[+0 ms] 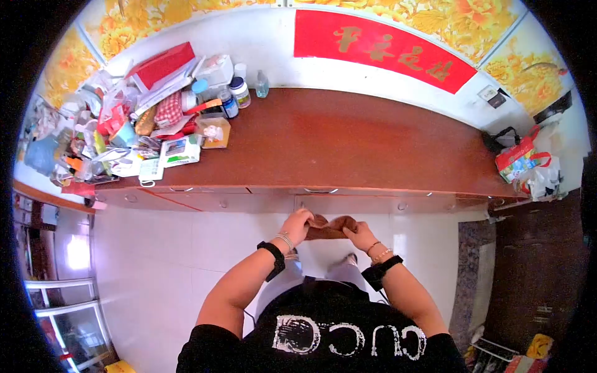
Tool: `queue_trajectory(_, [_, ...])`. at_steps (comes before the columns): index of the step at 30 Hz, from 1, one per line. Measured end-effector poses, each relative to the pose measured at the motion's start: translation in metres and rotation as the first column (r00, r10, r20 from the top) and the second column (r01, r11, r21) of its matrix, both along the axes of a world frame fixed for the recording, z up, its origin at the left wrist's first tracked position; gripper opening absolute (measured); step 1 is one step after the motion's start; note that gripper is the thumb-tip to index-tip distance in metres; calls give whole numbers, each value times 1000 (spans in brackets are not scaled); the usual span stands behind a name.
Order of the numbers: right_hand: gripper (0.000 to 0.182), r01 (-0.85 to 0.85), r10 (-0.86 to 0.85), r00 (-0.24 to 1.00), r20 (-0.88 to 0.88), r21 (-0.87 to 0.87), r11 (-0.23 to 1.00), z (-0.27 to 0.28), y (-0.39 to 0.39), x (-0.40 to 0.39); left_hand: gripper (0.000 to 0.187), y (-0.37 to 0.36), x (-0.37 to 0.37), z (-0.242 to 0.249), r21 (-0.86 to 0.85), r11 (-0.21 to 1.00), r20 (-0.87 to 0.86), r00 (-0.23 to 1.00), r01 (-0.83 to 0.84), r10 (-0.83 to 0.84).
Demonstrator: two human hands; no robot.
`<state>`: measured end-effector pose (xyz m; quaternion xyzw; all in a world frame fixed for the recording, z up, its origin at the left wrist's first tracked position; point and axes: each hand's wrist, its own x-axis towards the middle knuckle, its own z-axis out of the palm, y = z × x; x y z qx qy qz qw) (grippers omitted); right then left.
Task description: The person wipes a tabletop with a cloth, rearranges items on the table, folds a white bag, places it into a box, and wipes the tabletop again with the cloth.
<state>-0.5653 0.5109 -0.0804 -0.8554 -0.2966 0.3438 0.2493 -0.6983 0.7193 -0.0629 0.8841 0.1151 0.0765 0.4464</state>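
Observation:
A brown cloth (328, 232) is stretched between my two hands, in front of the cabinet and below its top edge. My left hand (298, 225) pinches the cloth's left end. The right end is gripped by my right hand (362, 237). Between them the cloth sags and folds, and its lower part hangs down. Each wrist carries a black band and thin bracelets. Both hands are apart from the long reddish-brown cabinet top (348, 143).
A crowded pile of packets, jars and boxes (180, 149) covers the cabinet's left end. A clear bottle (262, 84) stands by the wall. Bags (519, 158) sit at the right end. Drawers with handles (321, 191) line the front. A dark door (528, 273) is at right.

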Motion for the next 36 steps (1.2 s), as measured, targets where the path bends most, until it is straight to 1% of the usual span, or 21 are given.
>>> queue_trajectory(1, [52,-73,89,938,335,-59,996,-5,-7,7,17,-1,4,1,-34,999,11,1000,-22,23])
queue_trajectory(6, [37,300,-270,930,247,-90,950,4,21,29,20,-3,19,-4,-32,993,96,989,-109,112])
queue_trajectory(8, [27,603,-523,793,-312,283,746,-32,25,45,22,-2,25,-16,-103,980,87,980,-168,177])
queue_trajectory(9, [26,705,-527,621,-579,119,700,-12,34,48,22,-3,28,-18,-105,980,86,980,-168,178])
queue_trajectory(11, [28,757,-521,563,-641,147,637,-15,49,50,23,2,38,-17,-282,853,-172,898,-439,405])
queue_trajectory(12, [30,804,-503,501,-704,163,572,-11,63,50,23,6,42,-19,-268,845,-169,886,-463,432])
queue_trajectory(13, [33,794,-514,524,-679,172,583,-5,73,49,24,7,47,-24,-468,691,-256,832,-552,492])
queue_trajectory(14, [24,627,-462,730,-504,222,747,-92,65,71,25,9,51,-34,-628,480,-350,774,-612,528])
queue_trajectory(15, [21,574,-384,791,-477,361,735,-141,57,76,30,12,57,-54,-541,552,-314,762,-634,567])
queue_trajectory(16, [19,534,-327,821,-469,427,729,-140,65,74,34,13,64,-47,-685,338,-415,727,-646,548])
queue_trajectory(17, [17,493,-269,847,-458,491,718,-138,74,72,37,14,72,-90,-657,425,-320,740,-623,591])
queue_trajectory(19, [17,844,-392,215,-894,-32,535,-52,90,64,41,4,87,-43,-616,328,-354,624,-716,697])
queue_trajectory(20, [17,824,-377,217,-901,-39,566,-68,90,65,42,1,92,-82,-603,319,-360,606,-731,709])
queue_trajectory(21, [18,678,-302,546,-781,200,707,-102,75,68,43,-1,97,-120,-589,310,-366,588,-746,722])
queue_trajectory(23, [19,599,-225,592,-774,236,765,-86,82,71,50,-7,109,-104,-521,347,-309,552,-779,775])
queue_trajectory(24, [20,698,-272,328,-905,38,715,-46,88,70,54,-8,111,-107,-485,336,-297,514,-807,805])
queue_trajectory(28, [22,629,-300,290,-909,-55,775,-40,90,82,58,-14,122,-131,-419,312,-242,436,-853,867])
queue_trajectory(30, [22,543,-336,338,-879,-109,832,-41,86,88,60,-14,127,-218,-643,212,-205,432,-736,878])
queue_trajectory(31, [25,529,-358,351,-866,-132,838,-61,81,89,60,-14,119,-188,-479,381,-171,510,-791,843])
queue_trajectory(34, [27,446,-262,358,-896,-82,891,-48,79,94,52,-13,110,-176,-545,313,-291,526,-778,799])
queue_trajectory(36, [31,426,-202,283,-938,-66,902,-50,74,105,43,-10,104,-158,-668,27,-464,445,-744,766])
